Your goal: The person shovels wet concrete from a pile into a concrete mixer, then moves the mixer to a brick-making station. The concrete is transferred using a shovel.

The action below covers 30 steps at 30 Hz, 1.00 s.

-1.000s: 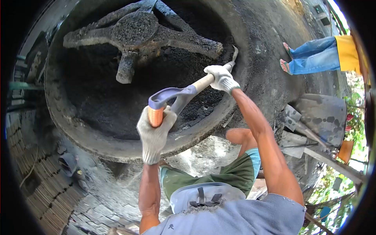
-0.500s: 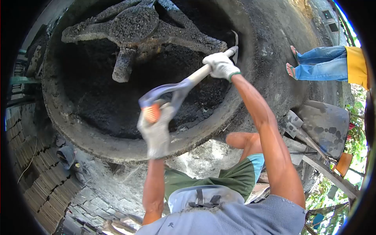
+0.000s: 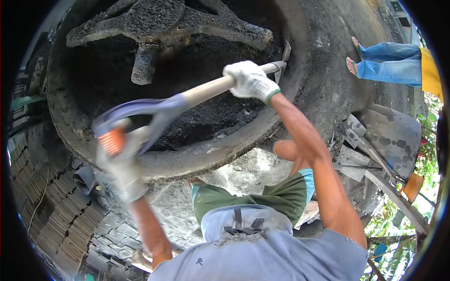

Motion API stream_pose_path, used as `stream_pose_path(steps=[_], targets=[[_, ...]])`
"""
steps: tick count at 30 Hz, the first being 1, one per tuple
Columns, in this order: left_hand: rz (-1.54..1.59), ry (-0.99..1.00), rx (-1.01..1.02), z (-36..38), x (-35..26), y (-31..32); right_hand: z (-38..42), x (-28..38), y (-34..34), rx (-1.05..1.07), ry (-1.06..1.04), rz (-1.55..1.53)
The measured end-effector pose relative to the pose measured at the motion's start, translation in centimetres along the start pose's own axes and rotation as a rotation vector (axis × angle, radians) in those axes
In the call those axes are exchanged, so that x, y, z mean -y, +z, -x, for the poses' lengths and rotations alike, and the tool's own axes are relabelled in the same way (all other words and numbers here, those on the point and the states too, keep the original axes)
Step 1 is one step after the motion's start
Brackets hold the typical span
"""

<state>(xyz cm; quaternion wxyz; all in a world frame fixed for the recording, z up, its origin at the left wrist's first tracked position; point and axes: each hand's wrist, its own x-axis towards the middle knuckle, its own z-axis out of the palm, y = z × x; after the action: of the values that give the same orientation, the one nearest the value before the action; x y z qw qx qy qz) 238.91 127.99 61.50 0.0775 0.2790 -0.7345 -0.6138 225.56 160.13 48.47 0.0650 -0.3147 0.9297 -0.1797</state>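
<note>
My left hand (image 3: 123,161), in a pale work glove and blurred by motion, is closed on the orange grip of a shovel (image 3: 206,92) with a blue D-shaped handle. Further up, my right hand (image 3: 251,81), gloved in white with a green cuff, is wrapped round the wooden shaft. The shovel's metal blade stands at the right inner wall of a large round mixer pan (image 3: 197,159). Inside the pan, a crusted mixer arm assembly (image 3: 154,21) spreads above dark, crumbly material (image 3: 197,124).
At the upper right stands a person (image 3: 391,63) in jeans and sandals. A grey spotted container (image 3: 391,138) and another shovel (image 3: 372,152) are at the right. Stacked slabs (image 3: 61,206) and a small bucket (image 3: 84,179) lie at the lower left.
My left hand has swung left and slightly down with the D-handle. My right hand has shifted slightly left. The shaft lies flatter, with the blade still near the right wall.
</note>
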Motion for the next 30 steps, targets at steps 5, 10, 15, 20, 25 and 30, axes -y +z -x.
stream_pose_path(steps=[5,10,15,20,25,30], targets=[[-0.081,0.235,-0.208,-4.4,-2.7,-9.4,-0.4,9.0,-4.6,-0.025,-0.044,-0.224],[-0.009,0.058,-0.012,-3.7,0.2,-1.7,0.8,1.6,4.9,0.135,0.165,-0.120],[-0.277,0.557,-0.200,-7.4,-9.5,-10.4,-3.3,13.0,-6.1,0.015,-0.045,-0.327],[-0.006,0.561,0.031,-10.9,-5.2,-0.3,-0.2,6.2,4.8,-0.069,0.162,-0.403],[-0.012,0.519,0.055,-10.3,-9.1,-6.2,-0.6,9.2,3.7,-0.144,0.178,-0.291],[-0.155,0.718,-0.074,-9.9,-12.4,-8.5,-4.7,14.8,-3.8,-0.054,0.134,-0.407]])
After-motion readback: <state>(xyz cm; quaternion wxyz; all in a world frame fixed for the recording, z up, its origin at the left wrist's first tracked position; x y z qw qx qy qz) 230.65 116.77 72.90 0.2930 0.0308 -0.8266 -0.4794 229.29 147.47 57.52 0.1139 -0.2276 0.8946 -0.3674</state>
